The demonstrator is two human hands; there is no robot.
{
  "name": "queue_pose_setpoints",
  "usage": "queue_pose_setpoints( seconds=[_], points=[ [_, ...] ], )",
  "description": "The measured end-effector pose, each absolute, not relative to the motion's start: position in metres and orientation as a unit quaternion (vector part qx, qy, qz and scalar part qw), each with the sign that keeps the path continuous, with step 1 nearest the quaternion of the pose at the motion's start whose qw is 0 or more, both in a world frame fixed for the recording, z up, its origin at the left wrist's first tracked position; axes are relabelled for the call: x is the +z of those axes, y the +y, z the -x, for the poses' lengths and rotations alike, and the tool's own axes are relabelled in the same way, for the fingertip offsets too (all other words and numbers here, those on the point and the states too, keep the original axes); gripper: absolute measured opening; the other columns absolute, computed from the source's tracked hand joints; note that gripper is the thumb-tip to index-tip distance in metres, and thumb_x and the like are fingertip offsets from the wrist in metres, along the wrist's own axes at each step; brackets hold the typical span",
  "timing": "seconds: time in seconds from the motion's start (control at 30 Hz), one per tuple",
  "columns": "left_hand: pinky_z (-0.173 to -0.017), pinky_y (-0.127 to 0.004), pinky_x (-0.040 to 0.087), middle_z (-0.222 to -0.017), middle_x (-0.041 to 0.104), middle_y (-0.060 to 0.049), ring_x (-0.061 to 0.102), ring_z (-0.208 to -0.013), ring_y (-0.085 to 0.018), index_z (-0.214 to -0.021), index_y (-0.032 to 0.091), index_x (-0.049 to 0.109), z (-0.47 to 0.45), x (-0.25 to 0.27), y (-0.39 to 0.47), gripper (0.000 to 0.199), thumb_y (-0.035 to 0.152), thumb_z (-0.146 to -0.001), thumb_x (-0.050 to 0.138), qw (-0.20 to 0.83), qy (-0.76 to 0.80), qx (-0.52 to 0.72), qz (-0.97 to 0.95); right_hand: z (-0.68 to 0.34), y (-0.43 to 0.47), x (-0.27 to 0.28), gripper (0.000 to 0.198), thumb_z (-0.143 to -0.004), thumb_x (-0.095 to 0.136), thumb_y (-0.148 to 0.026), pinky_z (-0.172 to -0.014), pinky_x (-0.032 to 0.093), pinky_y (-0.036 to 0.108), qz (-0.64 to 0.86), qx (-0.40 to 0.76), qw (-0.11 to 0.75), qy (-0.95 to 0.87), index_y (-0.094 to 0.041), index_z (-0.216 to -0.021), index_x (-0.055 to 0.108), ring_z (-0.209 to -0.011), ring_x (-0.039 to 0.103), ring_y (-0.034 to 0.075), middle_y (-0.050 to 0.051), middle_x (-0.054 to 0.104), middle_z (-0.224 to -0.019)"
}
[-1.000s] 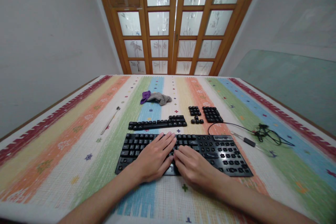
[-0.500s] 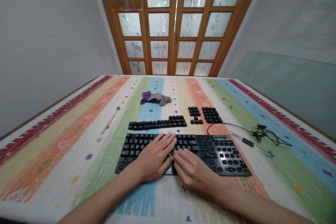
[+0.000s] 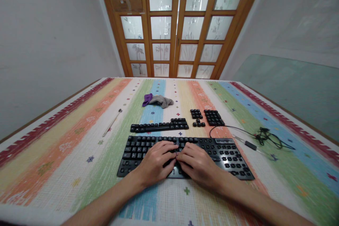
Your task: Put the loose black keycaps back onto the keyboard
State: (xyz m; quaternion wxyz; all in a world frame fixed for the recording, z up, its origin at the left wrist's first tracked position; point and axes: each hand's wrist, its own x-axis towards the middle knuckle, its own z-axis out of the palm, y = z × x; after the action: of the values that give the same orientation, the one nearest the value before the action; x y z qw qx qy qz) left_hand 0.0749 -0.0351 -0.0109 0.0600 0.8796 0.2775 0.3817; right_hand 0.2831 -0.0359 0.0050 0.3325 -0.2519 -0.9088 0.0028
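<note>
A black keyboard (image 3: 132, 148) lies in front of me, with keycaps on its left and upper middle part and bare key sockets on its right side and front row. My left hand (image 3: 158, 159) rests over its middle, fingers bent and pressed together toward the thumb. My right hand (image 3: 197, 159) meets it from the other side, fingers curled closed. Both sets of fingertips come together over the letter keys. Whatever they pinch is hidden or too small to name. Loose black keycaps (image 3: 160, 127) stand in rows behind the keyboard.
More loose keycaps (image 3: 213, 117) form blocks at the back right, beside a smaller group (image 3: 196, 114). A coiled black cable (image 3: 265, 137) and a slim tool with a dark grip (image 3: 250, 144) lie right. A grey-purple cloth (image 3: 160, 101) lies behind; a thin brush (image 3: 112, 123) lies left.
My left hand's fingers, stretched flat over the keys before, have bent and drawn in toward the right fingertips. My right hand has shifted slightly and stays curled at the keyboard's middle.
</note>
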Motion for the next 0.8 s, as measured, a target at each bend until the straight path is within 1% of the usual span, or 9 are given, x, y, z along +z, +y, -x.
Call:
queue_pose_setpoints(
  seconds=[0.1, 0.17, 0.3, 0.37, 0.5, 0.6, 0.8],
  points=[
    [-0.097, -0.044, 0.054, -0.113, 0.071, -0.01, 0.062, -0.111, -0.024, -0.1, 0.016, 0.07, -0.075, -0.007, -0.036, 0.017, 0.014, -0.092, 0.055, 0.05, 0.279, 0.346, -0.894, -0.283, -0.035, 0.006, 0.017, -0.094, 0.051, -0.009, -0.067, 0.047, 0.03, 0.25, 0.029, 0.341, -0.906, -0.014, -0.091, 0.067, -0.072, 0.053, 0.017, 0.005, 0.067, -0.079],
    [-0.099, -0.046, 0.053, -0.116, 0.069, -0.011, 0.06, -0.115, -0.025, -0.103, 0.016, 0.069, -0.074, -0.005, -0.037, 0.019, 0.014, -0.092, 0.054, 0.04, 0.278, 0.318, -0.906, -0.283, -0.036, 0.004, 0.018, -0.095, 0.05, -0.009, -0.065, 0.046, 0.03, 0.253, 0.023, 0.332, -0.909, -0.015, -0.087, 0.066, -0.07, 0.053, 0.017, 0.005, 0.066, -0.076],
    [-0.104, -0.048, 0.049, -0.123, 0.066, -0.014, 0.056, -0.121, -0.027, -0.104, 0.013, 0.067, -0.073, -0.004, -0.037, 0.022, 0.009, -0.09, 0.051, 0.004, 0.256, 0.298, -0.92, -0.281, -0.042, -0.004, 0.031, -0.097, 0.04, -0.006, -0.061, 0.043, 0.032, 0.228, -0.082, 0.302, -0.922, -0.015, -0.08, 0.064, -0.066, 0.051, 0.018, 0.007, 0.063, -0.072],
    [-0.105, -0.048, 0.048, -0.123, 0.065, -0.014, 0.055, -0.121, -0.027, -0.103, 0.012, 0.067, -0.073, -0.005, -0.038, 0.022, 0.008, -0.09, 0.05, -0.01, 0.25, 0.296, -0.922, -0.28, -0.044, -0.005, 0.033, -0.098, 0.039, -0.006, -0.06, 0.042, 0.032, 0.213, -0.112, 0.297, -0.924, -0.014, -0.078, 0.064, -0.065, 0.05, 0.018, 0.007, 0.063, -0.072],
    [-0.105, -0.048, 0.049, -0.125, 0.064, -0.012, 0.055, -0.122, -0.028, -0.101, 0.013, 0.067, -0.075, -0.004, -0.039, 0.02, 0.01, -0.092, 0.049, -0.002, 0.264, 0.288, -0.92, -0.282, -0.043, -0.001, 0.035, -0.096, 0.038, -0.003, -0.058, 0.039, 0.03, 0.237, -0.053, 0.312, -0.919, -0.016, -0.073, 0.061, -0.062, 0.047, 0.017, 0.004, 0.06, -0.066],
    [-0.104, -0.048, 0.05, -0.124, 0.065, -0.012, 0.056, -0.121, -0.027, -0.101, 0.014, 0.066, -0.076, -0.005, -0.04, 0.021, 0.01, -0.091, 0.049, 0.011, 0.27, 0.289, -0.918, -0.283, -0.039, 0.002, 0.032, -0.095, 0.041, -0.005, -0.057, 0.037, 0.03, 0.249, -0.022, 0.308, -0.918, -0.017, -0.073, 0.061, -0.061, 0.046, 0.016, 0.003, 0.059, -0.063],
    [-0.105, -0.047, 0.051, -0.12, 0.067, -0.013, 0.058, -0.12, -0.027, -0.104, 0.012, 0.066, -0.075, -0.009, -0.039, 0.022, 0.009, -0.09, 0.049, 0.005, 0.269, 0.304, -0.914, -0.284, -0.027, 0.016, 0.024, -0.091, 0.049, -0.01, -0.059, 0.039, 0.03, 0.227, 0.007, 0.289, -0.93, -0.017, -0.073, 0.064, -0.064, 0.049, 0.016, 0.004, 0.061, -0.066]
  ],
)
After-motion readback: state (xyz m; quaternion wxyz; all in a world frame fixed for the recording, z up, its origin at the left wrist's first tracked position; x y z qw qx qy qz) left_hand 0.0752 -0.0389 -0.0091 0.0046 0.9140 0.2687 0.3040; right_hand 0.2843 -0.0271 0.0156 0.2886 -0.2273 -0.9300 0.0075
